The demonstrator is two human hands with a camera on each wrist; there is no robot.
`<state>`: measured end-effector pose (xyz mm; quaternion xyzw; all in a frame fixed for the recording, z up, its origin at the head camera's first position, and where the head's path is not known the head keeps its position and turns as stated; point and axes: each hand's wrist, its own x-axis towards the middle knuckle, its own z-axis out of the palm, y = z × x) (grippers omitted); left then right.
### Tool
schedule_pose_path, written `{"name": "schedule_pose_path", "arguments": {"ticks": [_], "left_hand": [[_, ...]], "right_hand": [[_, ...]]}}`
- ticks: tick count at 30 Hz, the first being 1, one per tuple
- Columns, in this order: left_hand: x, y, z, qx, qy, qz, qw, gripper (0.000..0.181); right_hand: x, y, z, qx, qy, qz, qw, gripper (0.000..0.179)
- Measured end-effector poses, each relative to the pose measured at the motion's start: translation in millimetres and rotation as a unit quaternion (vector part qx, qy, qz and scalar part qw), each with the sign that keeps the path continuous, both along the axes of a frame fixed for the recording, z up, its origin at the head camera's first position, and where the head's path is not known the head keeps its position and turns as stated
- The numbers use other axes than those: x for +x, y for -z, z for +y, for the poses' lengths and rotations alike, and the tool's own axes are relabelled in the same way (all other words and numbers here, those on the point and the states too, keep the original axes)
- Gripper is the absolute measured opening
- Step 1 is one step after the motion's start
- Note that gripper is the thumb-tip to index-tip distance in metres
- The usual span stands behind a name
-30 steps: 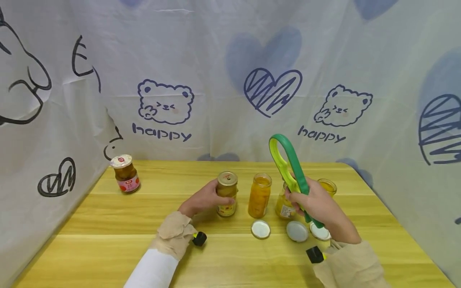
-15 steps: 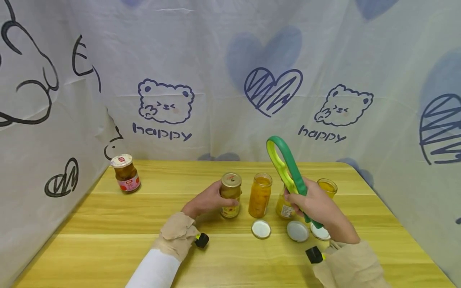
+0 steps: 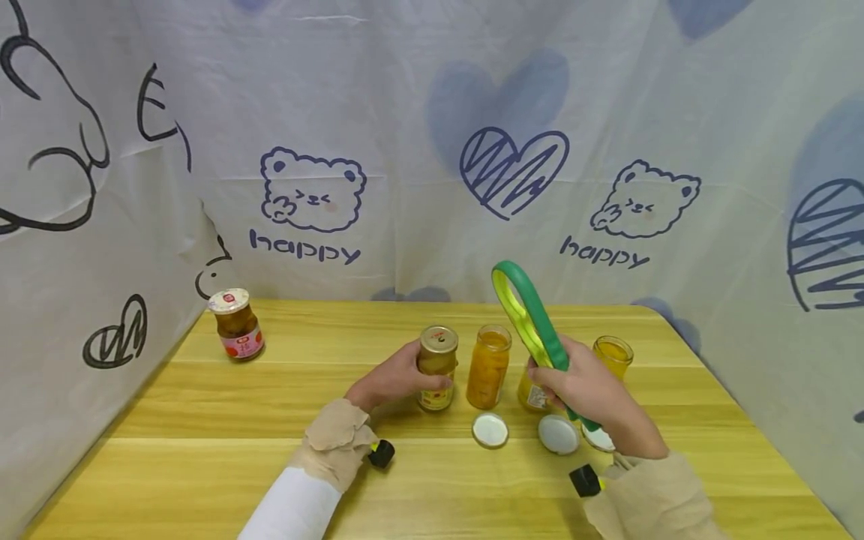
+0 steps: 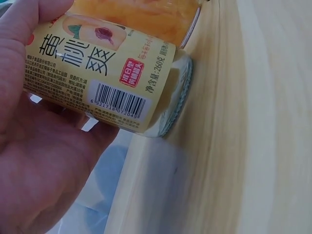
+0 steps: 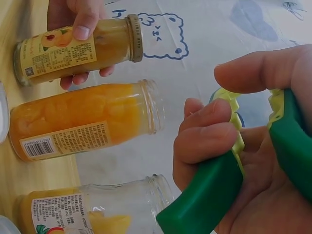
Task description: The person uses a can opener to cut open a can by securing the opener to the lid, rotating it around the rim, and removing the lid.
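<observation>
Gripping gold-lidded jar [image 3: 438, 363] in left hand [image 3: 386, 381] with thumb and fingers curled round its body; near upright at middle of counter [image 3: 202, 450], with lid on. Can't confirm contact between base and counter. Seeing peach picture, Chinese print and barcode on its yellow label in left wrist view. Gripping green looped tool [image 3: 536, 315] in right hand [image 3: 587, 382], also with curled fingers and thumb; tilting loop end up and leftward. Seeing light-green teeth on inner faces, with gap between, in right wrist view. Going right from held jar: orange-filled jar [image 3: 487, 371], open, just beside it; white-labelled jar [image 3: 535, 394], open, part hidden by right hand; fourth jar [image 3: 613, 356], open, behind that hand. Counting three lids in front of these: near lid [image 3: 490, 430], grey lid [image 3: 558, 434], far lid [image 3: 599, 438] part covered by tool and hand. Noting pink-labelled jar [image 3: 241, 337] at far left, upright, capped, well apart from the rest. Behind counter: white cloth [image 3: 405, 225] with bears and hearts.
</observation>
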<state>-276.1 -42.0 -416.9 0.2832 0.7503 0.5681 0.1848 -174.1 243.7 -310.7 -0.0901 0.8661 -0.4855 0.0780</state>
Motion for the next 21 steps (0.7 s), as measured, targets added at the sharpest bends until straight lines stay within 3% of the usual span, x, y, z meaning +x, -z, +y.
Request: {"name": "schedule_pose_path", "arguments": {"ticks": [6, 10, 12, 15, 21], "left_hand": [[1.5, 0.6, -0.4, -0.01, 0.005, 0.001, 0.9999, 0.058], [0.2, 0.3, -1.6, -0.017, 0.0, -0.003, 0.9999, 0.058], [-1.2, -0.1, -2.2, -0.017, -0.003, -0.001, 0.9999, 0.059], [-3.4, 0.0, -3.3, -0.014, -0.004, 0.005, 0.9999, 0.059], [-4.5, 2.7, -5.4, 0.007, 0.002, 0.01, 0.9999, 0.057]], "right_hand": [[3.4, 0.9, -5.1, 0.072, 0.018, 0.041, 0.9964, 0.022], [3.2, -3.6, -20.2, 0.163, 0.045, 0.094, 0.9811, 0.042], [0.8, -6.8, -31.3, 0.218, 0.056, 0.132, 0.9654, 0.052], [-4.2, -11.8, -50.1, 0.304, 0.068, 0.185, 0.9319, 0.051], [-10.6, -13.9, -88.4, 0.432, 0.058, 0.225, 0.8716, 0.038]]}}
